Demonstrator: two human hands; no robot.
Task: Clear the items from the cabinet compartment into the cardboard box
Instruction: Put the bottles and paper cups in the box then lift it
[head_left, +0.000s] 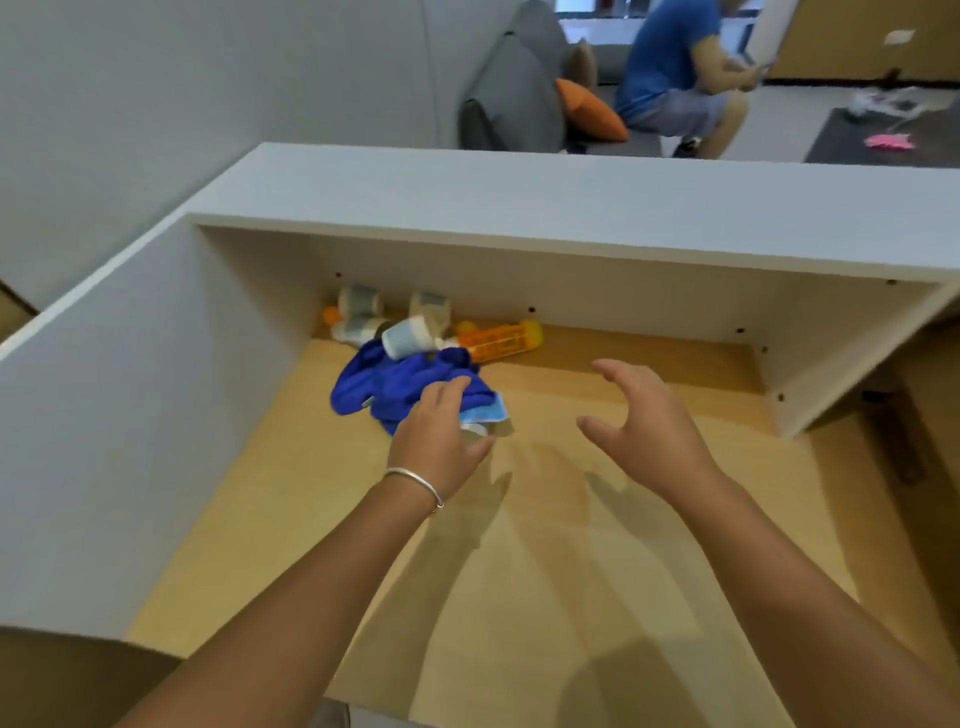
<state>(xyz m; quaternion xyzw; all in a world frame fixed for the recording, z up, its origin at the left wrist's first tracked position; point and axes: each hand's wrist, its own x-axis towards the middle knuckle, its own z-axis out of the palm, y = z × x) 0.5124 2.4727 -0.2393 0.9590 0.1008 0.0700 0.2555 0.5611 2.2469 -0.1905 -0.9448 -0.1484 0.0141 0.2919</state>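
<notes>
The white cabinet compartment has a pale wood floor. At its back left lie a crumpled blue cloth, several small white jars and an orange bottle on its side. My left hand lies on the cloth's near edge, with fingers and thumb curled around a light blue packet; most of the packet is hidden under my palm. My right hand hovers to the right above the bare floor, fingers spread and holding nothing. Brown cardboard, perhaps the box, shows at the bottom left.
The compartment's top panel overhangs the back, and its right wall slants outward. More brown cardboard stands to the right. Behind the cabinet a person in a blue shirt crouches by a grey sofa with an orange cushion.
</notes>
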